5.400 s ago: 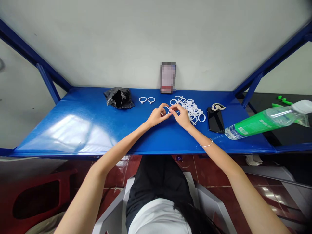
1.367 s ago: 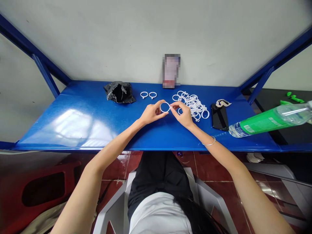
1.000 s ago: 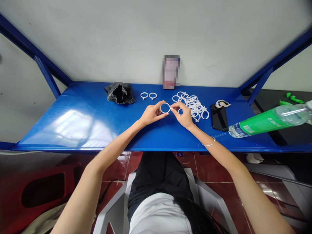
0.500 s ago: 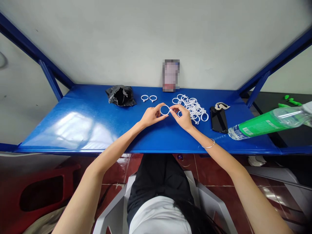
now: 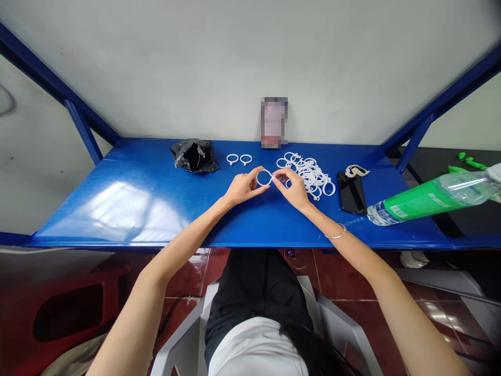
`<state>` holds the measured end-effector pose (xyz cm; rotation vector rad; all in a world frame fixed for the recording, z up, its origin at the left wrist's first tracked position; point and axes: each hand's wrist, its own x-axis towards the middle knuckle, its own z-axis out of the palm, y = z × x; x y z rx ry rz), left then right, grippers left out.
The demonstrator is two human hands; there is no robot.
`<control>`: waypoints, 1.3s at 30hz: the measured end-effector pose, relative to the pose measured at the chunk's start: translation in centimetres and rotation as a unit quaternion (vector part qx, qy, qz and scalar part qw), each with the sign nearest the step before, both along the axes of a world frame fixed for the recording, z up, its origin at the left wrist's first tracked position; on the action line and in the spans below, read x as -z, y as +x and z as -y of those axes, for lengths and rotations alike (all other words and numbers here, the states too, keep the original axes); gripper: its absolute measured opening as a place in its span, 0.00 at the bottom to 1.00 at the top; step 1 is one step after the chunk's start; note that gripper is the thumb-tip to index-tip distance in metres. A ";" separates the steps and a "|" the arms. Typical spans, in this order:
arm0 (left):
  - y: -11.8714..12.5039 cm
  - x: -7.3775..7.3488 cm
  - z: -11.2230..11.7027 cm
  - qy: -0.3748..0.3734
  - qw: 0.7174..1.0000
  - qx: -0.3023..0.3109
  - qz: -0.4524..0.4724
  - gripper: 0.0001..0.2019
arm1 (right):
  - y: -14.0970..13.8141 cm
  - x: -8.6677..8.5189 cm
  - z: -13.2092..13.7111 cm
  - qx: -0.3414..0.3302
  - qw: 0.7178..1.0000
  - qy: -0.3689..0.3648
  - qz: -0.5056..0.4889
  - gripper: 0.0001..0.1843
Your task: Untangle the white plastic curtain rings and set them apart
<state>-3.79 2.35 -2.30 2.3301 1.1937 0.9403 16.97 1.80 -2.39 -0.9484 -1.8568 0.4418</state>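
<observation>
White ring (image 5: 264, 170) is held between both hands, over the blue table (image 5: 235, 224). Left hand (image 5: 241, 188): thumb and index finger spread about the ring, gripping it from its left side. Right hand (image 5: 293, 188): thumb and index finger pinched together on the ring's right end. Ring pile (image 5: 313, 177) lies just beside the right hand; black bag (image 5: 183, 154), farther left.

- black phone (image 5: 353, 199)
- pale band (image 5: 361, 170) on the phone's far end
- bottle (image 5: 418, 201) with green label, just right of the phone
- red chair (image 5: 110, 297), low and far left of the phone
</observation>
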 end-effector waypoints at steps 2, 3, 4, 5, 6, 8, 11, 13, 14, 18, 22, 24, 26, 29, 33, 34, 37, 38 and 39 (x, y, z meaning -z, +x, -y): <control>0.0 0.1 0.0 0.006 1.000 -0.002 -0.006 0.29 | 0.0 0.0 0.0 0.000 1.000 -0.002 0.002 0.12; 0.0 0.1 -0.1 0.008 1.000 -0.003 -0.010 0.29 | 0.0 -0.1 0.0 0.000 1.000 -0.003 0.002 0.13; 0.0 0.1 -0.1 0.009 1.000 -0.004 -0.014 0.29 | 0.0 -0.1 0.0 -0.001 1.000 -0.004 0.003 0.13; 0.0 0.2 -0.1 0.010 1.000 -0.004 -0.018 0.29 | 0.0 -0.1 0.1 -0.002 1.000 -0.005 0.002 0.14; 0.0 0.2 -0.1 0.010 1.000 -0.005 -0.021 0.29 | 0.0 -0.1 0.1 -0.003 1.000 -0.006 0.002 0.14; 0.0 0.2 -0.1 0.009 1.000 -0.004 -0.026 0.29 | 0.1 0.0 0.0 -0.005 1.000 -0.008 0.001 0.15; -0.1 0.2 -0.1 0.011 0.999 -0.005 -0.033 0.29 | 0.1 0.0 0.0 -0.008 1.000 -0.009 -0.002 0.15; -0.1 0.2 -0.1 0.013 0.999 -0.006 -0.038 0.29 | 0.1 -0.1 0.0 -0.008 1.000 -0.008 -0.002 0.15; -0.1 0.2 -0.1 0.014 0.999 -0.006 -0.039 0.29 | 0.1 -0.1 0.0 -0.008 1.000 -0.007 -0.002 0.15; -0.1 0.3 -0.1 0.020 0.999 -0.005 -0.039 0.29 | 0.1 -0.3 0.1 -0.010 1.000 0.003 0.003 0.15; -0.2 0.3 -0.2 0.023 0.999 -0.003 -0.038 0.29 | 0.2 -0.3 0.1 -0.013 1.000 0.010 0.011 0.14; -0.2 0.3 -0.2 0.027 0.999 -0.001 -0.037 0.29 | 0.2 -0.3 0.1 -0.014 1.000 0.015 0.011 0.14; -0.2 0.4 -0.2 0.030 0.999 0.001 -0.035 0.29 | 0.2 -0.2 0.0 -0.014 1.000 0.020 0.009 0.13; -0.1 0.4 -0.2 0.032 0.999 0.002 -0.035 0.29 | 0.3 -0.2 0.0 -0.012 1.000 0.021 0.008 0.12; -0.1 0.4 -0.1 0.032 0.999 0.004 -0.041 0.28 | 0.3 -0.1 -0.1 -0.014 1.000 0.025 0.006 0.12; -0.1 0.4 -0.1 0.032 0.999 0.005 -0.043 0.28 | 0.3 0.0 -0.1 -0.016 0.999 0.028 0.003 0.12; -0.1 0.4 -0.1 0.035 0.998 0.007 -0.043 0.28 | 0.4 0.1 -0.2 -0.020 0.999 0.035 -0.005 0.11; -0.1 0.4 -0.1 0.036 0.998 0.007 -0.043 0.28 | 0.4 0.1 -0.2 -0.021 0.999 0.036 -0.008 0.11; -0.1 0.4 -0.1 0.037 0.998 0.007 -0.042 0.28 | 0.4 0.1 -0.2 -0.021 0.999 0.037 -0.010 0.11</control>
